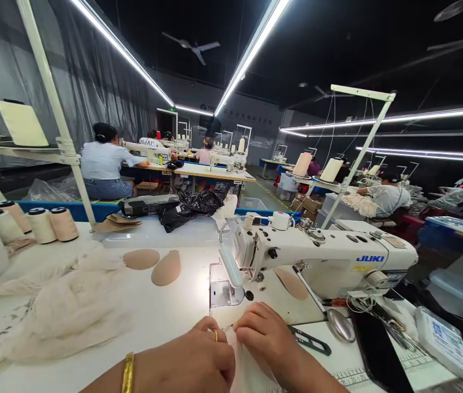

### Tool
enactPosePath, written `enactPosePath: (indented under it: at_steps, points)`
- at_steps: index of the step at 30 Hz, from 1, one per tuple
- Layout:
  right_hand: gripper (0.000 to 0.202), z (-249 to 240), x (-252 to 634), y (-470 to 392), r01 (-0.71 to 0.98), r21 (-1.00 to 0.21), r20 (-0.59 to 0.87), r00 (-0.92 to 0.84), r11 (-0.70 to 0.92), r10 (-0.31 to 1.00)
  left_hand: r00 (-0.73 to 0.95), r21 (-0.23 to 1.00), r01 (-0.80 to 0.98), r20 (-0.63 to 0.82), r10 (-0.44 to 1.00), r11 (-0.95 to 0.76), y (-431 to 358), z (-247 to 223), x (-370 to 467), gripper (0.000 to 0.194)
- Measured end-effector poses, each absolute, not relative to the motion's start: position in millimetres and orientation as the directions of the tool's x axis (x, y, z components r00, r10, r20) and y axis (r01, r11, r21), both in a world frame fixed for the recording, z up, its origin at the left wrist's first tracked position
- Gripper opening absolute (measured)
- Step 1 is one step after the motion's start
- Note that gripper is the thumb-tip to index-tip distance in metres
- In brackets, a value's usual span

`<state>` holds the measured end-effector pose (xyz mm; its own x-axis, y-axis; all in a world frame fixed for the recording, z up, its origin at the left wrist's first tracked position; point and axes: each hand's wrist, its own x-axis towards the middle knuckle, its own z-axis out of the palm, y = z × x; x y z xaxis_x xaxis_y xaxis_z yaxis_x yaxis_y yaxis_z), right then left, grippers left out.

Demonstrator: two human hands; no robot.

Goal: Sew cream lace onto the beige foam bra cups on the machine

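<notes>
A: Hands?
B: Left hand (202, 353) and right hand (267, 337) both pinching pale, thin, soft fabric (248, 376), toward near edge of white, flat surface (161, 319)
A: Handling?
B: Keep grips close, fabric flat, untwisted

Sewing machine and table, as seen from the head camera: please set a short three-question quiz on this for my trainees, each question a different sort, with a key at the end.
1. Multiple choice: which word does the blue lettering on the nearest sewing machine spell?
A) SINGER
B) JUKI
C) BROTHER

2. Short answer: what lies between the left hand and the right hand?

3. True or false: the black phone lies nearer the left hand than the right.

Key
1. B.
2. Pale fabric.
3. False: the black phone lies nearer the right hand.
</notes>
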<state>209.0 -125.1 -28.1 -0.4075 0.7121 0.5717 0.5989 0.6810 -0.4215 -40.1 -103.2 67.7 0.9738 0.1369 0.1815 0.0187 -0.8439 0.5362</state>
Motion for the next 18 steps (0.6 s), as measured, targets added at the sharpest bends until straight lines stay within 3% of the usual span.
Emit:
enactPosePath:
  at_steps: [2, 4, 7, 11, 18]
  points:
    - [0.024, -18, 214, -104, 0.652, -0.170, 0.559, -0.554, 0.739, 0.618, 0.984, 0.369, 0.059, 0.136, 0.117, -0.927, -80, 55, -29, 0.019]
    - [0.024, -14, 217, -90, 0.679, -0.023, 0.537, -0.610, 0.733, 0.582, 0.989, 0.346, 0.108, 0.056, 0.136, -0.932, -59, 45, -20, 0.016]
    - [0.026, -13, 222, -86, 0.689, -0.103, 0.540, -0.567, 0.717, 0.622, 0.986, 0.360, 0.160, -0.025, 0.162, -0.919, -43, 39, -13, 0.015]
    - [0.034, -11, 229, -95, 0.647, -0.248, 0.498, -0.554, 0.721, 0.668, 0.982, 0.337, 0.182, -0.022, 0.185, -0.924, -42, 39, -13, 0.015]
    - [0.032, -16, 232, -93, 0.743, -0.217, 0.421, -0.515, 0.634, 0.747, 0.977, 0.302, 0.151, 0.099, 0.189, -0.941, -41, 32, -13, 0.016]
